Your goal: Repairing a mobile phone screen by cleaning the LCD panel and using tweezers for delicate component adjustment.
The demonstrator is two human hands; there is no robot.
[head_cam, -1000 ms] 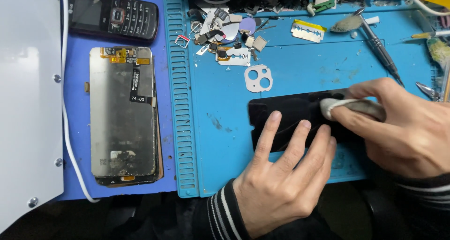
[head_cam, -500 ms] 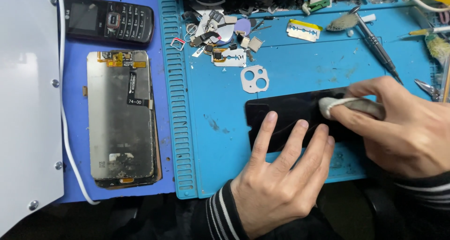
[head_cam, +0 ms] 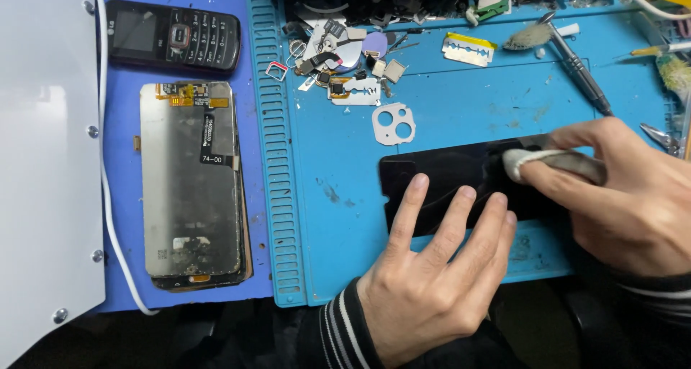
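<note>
A black glossy phone panel (head_cam: 446,171) lies flat on the blue work mat (head_cam: 461,102). My left hand (head_cam: 432,275) rests on the panel's near edge with fingers spread, pressing it down. My right hand (head_cam: 626,196) pinches a small whitish cloth wad (head_cam: 536,160) and holds it against the panel's upper right part. A grey camera-lens frame (head_cam: 394,123) with two round holes lies just above the panel.
A detached phone screen (head_cam: 191,185), back side up, lies at left on the darker blue surface, with a black keypad phone (head_cam: 173,36) above it. Razor blades (head_cam: 469,50), small parts (head_cam: 338,52), a screwdriver (head_cam: 576,66) and a brush crowd the mat's far side. A white panel (head_cam: 43,146) stands at far left.
The view has shifted slightly. My right hand with the cloth has moved a little along the panel; my left hand stays pressed on its near edge.
</note>
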